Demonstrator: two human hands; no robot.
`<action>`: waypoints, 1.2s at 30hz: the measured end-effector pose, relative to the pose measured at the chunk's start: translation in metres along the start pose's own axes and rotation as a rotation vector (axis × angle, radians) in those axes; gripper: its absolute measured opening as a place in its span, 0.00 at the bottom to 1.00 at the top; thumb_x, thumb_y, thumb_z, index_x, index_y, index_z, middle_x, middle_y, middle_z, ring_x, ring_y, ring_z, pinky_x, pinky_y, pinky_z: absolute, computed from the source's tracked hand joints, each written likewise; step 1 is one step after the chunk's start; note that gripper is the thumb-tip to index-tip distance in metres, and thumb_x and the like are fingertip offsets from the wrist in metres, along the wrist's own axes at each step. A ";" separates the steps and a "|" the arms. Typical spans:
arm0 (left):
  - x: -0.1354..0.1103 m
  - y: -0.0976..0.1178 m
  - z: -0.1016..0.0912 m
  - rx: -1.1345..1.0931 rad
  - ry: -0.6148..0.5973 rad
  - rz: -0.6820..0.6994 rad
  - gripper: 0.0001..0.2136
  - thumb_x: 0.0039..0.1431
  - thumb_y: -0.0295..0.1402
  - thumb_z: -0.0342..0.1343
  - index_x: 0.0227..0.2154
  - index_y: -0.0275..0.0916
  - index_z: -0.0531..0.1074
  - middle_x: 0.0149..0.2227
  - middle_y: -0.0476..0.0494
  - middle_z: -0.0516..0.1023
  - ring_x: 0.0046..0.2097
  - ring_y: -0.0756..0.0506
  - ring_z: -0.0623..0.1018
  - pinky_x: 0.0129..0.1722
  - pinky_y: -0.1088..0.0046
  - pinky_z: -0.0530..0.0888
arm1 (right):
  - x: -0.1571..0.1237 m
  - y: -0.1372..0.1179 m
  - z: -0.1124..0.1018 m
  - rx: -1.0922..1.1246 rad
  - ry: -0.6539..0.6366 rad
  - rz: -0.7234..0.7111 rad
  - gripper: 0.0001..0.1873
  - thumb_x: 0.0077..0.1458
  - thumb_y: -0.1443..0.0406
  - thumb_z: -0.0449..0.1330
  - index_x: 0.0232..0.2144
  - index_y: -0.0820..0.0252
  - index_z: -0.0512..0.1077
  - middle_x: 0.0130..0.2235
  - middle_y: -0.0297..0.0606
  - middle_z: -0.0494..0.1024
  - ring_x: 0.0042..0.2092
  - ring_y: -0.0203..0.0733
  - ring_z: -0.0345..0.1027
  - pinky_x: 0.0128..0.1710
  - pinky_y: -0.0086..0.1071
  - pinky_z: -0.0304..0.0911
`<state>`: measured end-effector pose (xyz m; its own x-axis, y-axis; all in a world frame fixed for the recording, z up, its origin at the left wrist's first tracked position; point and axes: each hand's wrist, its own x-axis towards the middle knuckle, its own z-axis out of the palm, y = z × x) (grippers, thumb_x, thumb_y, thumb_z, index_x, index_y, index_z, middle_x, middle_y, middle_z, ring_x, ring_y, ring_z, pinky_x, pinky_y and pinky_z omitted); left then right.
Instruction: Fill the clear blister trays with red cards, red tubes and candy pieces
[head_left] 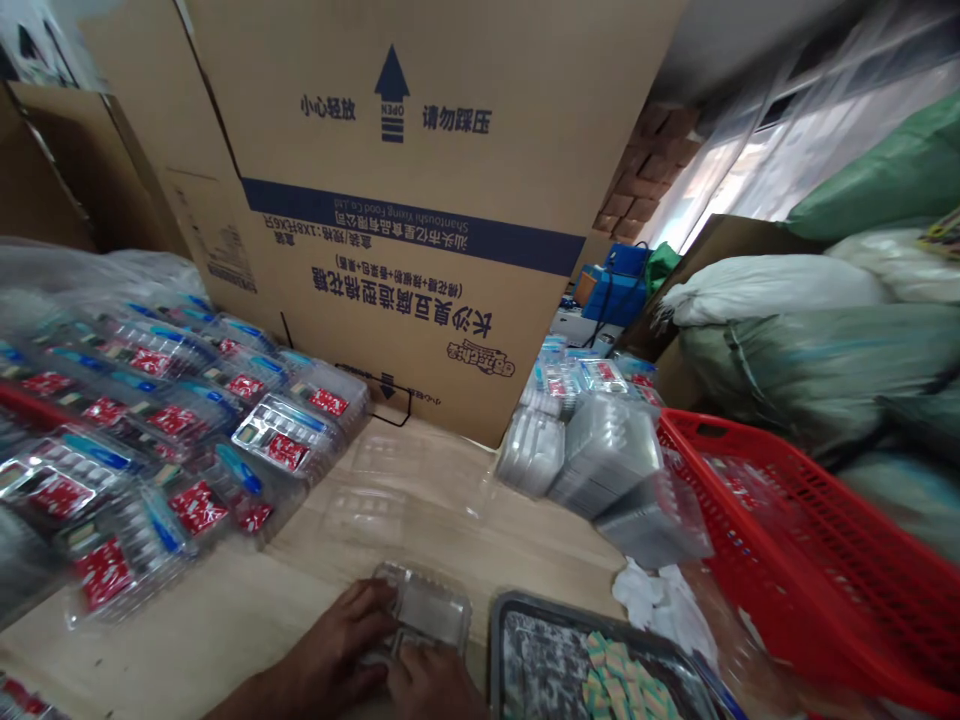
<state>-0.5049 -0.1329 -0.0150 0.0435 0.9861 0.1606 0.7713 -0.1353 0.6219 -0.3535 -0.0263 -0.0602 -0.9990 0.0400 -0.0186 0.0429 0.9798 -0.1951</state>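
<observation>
both hands at the near edge of the bench — the left hand (334, 640) and right hand (429, 680) grasp a clear plastic clamshell (424, 608), fingers curled around its edges, over a light wooden table (225, 625) and just beside a dark metal tray (504, 650). to the left lie rows of red-labelled blister packs (199, 505); to the right, stacked clear trays (604, 460) and a red plastic basket (787, 520) — behind stands a large cardboard carton (390, 130), its print upside down.

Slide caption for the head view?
Left hand and right hand hold a clear plastic clamshell on a wooden table, beside rows of sealed packs and a red basket.
</observation>
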 end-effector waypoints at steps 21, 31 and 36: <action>-0.030 -0.062 0.086 0.458 0.082 0.122 0.21 0.53 0.37 0.58 0.51 0.56 0.65 0.47 0.46 0.76 0.52 0.36 0.72 0.56 0.55 0.64 | 0.029 0.164 -0.107 0.593 0.230 0.420 0.12 0.56 0.66 0.51 0.33 0.66 0.73 0.30 0.38 0.72 0.32 0.38 0.64 0.35 0.35 0.64; -0.002 0.005 0.032 0.175 0.020 -0.010 0.13 0.50 0.43 0.59 0.34 0.42 0.67 0.51 0.41 0.69 0.50 0.39 0.68 0.48 0.64 0.66 | -0.002 0.060 -0.078 0.291 0.052 0.127 0.03 0.50 0.64 0.62 0.30 0.56 0.75 0.33 0.34 0.76 0.39 0.41 0.67 0.42 0.33 0.61; -0.001 0.010 0.026 0.143 0.015 -0.001 0.15 0.47 0.45 0.60 0.33 0.42 0.68 0.52 0.39 0.68 0.51 0.37 0.67 0.48 0.61 0.66 | -0.028 0.032 -0.024 0.144 -0.145 -0.042 0.10 0.39 0.55 0.68 0.22 0.53 0.75 0.30 0.34 0.77 0.35 0.46 0.70 0.33 0.36 0.62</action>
<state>-0.4804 -0.1325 -0.0286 0.0342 0.9845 0.1721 0.8541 -0.1182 0.5066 -0.3247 0.0083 -0.0425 -0.9885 -0.0388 -0.1465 0.0129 0.9416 -0.3365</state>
